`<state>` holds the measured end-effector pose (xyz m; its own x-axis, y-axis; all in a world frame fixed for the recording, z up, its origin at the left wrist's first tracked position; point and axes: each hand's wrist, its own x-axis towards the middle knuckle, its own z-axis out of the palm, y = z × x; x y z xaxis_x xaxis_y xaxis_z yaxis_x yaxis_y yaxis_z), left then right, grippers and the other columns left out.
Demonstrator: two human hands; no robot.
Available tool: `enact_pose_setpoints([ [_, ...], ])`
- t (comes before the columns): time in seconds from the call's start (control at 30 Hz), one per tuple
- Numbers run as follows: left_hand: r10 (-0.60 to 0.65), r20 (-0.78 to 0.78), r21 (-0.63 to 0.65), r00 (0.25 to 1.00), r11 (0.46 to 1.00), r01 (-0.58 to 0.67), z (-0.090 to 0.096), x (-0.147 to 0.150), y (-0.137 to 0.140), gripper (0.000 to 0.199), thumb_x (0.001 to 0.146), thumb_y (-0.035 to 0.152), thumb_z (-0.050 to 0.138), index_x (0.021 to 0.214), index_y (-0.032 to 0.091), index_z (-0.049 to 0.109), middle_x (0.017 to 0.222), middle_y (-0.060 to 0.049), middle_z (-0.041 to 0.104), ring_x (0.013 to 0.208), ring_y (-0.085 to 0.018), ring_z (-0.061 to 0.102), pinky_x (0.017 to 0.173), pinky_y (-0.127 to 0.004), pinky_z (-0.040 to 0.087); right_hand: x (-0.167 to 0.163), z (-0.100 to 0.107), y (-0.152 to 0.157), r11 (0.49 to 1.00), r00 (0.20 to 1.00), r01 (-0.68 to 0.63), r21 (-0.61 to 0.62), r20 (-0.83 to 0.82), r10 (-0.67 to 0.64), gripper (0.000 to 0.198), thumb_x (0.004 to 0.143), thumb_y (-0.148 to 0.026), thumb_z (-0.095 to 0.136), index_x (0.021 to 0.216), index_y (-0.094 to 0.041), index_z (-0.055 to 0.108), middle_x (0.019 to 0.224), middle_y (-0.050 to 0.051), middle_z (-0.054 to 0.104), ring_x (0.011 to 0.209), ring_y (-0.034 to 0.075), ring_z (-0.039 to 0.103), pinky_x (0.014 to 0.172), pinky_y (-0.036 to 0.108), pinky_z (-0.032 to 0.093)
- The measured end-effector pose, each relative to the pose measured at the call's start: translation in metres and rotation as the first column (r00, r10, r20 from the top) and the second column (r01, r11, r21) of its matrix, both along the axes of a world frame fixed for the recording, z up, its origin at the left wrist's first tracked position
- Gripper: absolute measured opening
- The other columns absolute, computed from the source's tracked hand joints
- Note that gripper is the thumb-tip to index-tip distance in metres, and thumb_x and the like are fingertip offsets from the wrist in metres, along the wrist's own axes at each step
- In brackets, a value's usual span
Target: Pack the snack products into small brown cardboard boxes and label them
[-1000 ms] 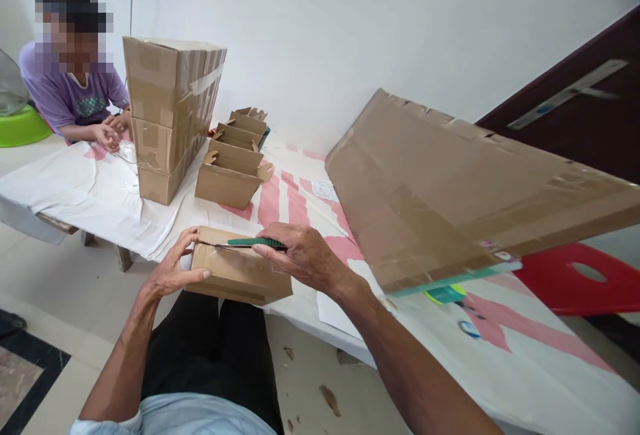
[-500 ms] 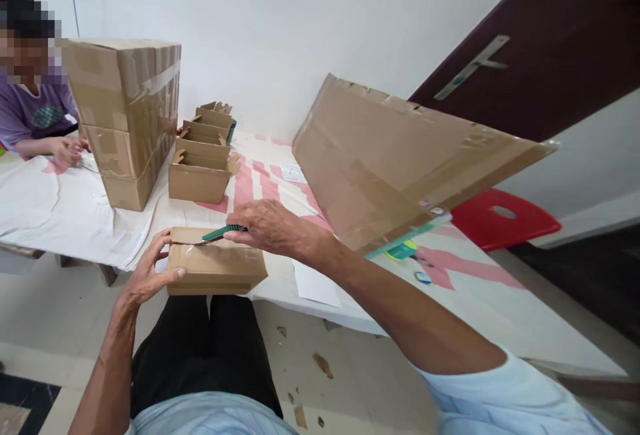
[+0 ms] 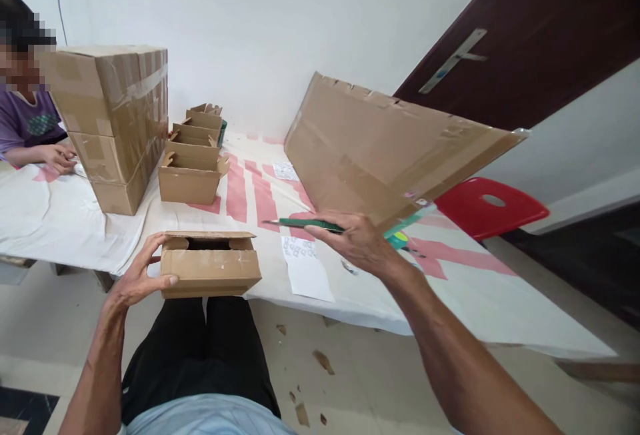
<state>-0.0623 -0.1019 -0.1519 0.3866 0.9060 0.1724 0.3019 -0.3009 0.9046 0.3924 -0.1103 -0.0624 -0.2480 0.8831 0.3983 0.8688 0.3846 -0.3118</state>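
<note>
A small cardboard box (image 3: 213,269) lies at the near edge of the table, its top flap lifted at the back and a dark gap showing inside. My left hand (image 3: 143,269) grips the box's left end, thumb on the front face and fingers behind. Away to the right of the box, my right hand (image 3: 350,238) is closed around a green utility knife (image 3: 311,223). The knife's blade points left and stays clear of the box. Beneath that hand lies a white sheet of paper (image 3: 307,278) with marks along its top.
Open small boxes (image 3: 189,185) stand in a row further back. Taped cartons (image 3: 117,131) are stacked at left, near a person (image 3: 30,115) in purple. A big cardboard piece (image 3: 380,148) leans at right, by a red chair (image 3: 493,208). Cardboard scraps (image 3: 323,361) litter the floor.
My right hand has drawn the knife off the box and moved right. The box top, closed before, now gapes with its flap raised. My left hand keeps its hold.
</note>
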Motion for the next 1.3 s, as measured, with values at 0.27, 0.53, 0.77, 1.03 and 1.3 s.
enact_pose_setpoints([
  [0.27,-0.058,-0.073,-0.034,0.996,0.998,0.056,0.021,0.001,0.006,0.105,0.078,0.054,0.081,0.167,0.032,0.03,0.172,-0.013,0.03,0.157,-0.045,0.031,0.117,-0.057,0.045,-0.043,-0.154,0.024,0.959,0.936,0.277,-0.061,-0.209,-0.283,0.028,0.096,-0.032,0.049,0.105,-0.018,0.072,0.097,0.012,0.071,0.091,0.027,0.064,0.083,0.039,0.053],
  [0.53,-0.054,-0.074,-0.054,0.996,0.997,0.05,0.02,0.0,0.011,0.11,0.076,0.056,0.085,0.168,0.031,0.029,0.174,-0.013,0.028,0.157,-0.047,0.029,0.119,-0.058,0.044,-0.076,-0.143,0.035,0.984,0.915,0.173,0.038,-0.376,-0.146,0.038,0.106,-0.036,0.038,0.114,-0.018,0.07,0.11,0.013,0.07,0.105,0.026,0.064,0.093,0.043,0.054],
  [0.77,-0.053,-0.089,-0.052,0.995,0.997,0.048,0.021,0.0,0.011,0.118,0.073,0.066,0.086,0.169,0.031,0.027,0.175,-0.013,0.026,0.158,-0.048,0.027,0.117,-0.058,0.046,-0.111,-0.071,-0.001,0.978,0.934,-0.175,0.117,-0.295,0.202,0.023,0.101,-0.035,0.06,0.114,-0.022,0.073,0.107,0.01,0.069,0.105,0.028,0.062,0.095,0.046,0.054],
  [1.03,-0.05,-0.014,-0.018,0.999,0.999,0.05,0.016,-0.004,0.01,0.089,0.097,0.079,0.044,0.168,0.026,0.034,0.177,-0.008,0.026,0.164,-0.038,0.018,0.132,-0.054,0.023,-0.118,-0.064,-0.034,0.951,0.958,-0.149,0.269,-0.2,0.207,0.004,0.098,-0.026,0.066,0.098,-0.023,0.07,0.093,0.008,0.069,0.092,0.026,0.065,0.082,0.043,0.057],
  [1.3,-0.086,-0.05,-0.043,0.995,0.996,0.084,0.02,0.0,0.011,0.118,0.073,0.074,0.08,0.169,0.031,0.027,0.175,-0.013,0.028,0.153,-0.048,0.037,0.114,-0.055,0.05,-0.125,-0.101,-0.07,0.906,0.969,-0.167,0.388,-0.105,0.223,0.026,0.094,-0.009,0.057,0.102,-0.027,0.073,0.096,0.01,0.071,0.089,0.026,0.067,0.078,0.044,0.06],
])
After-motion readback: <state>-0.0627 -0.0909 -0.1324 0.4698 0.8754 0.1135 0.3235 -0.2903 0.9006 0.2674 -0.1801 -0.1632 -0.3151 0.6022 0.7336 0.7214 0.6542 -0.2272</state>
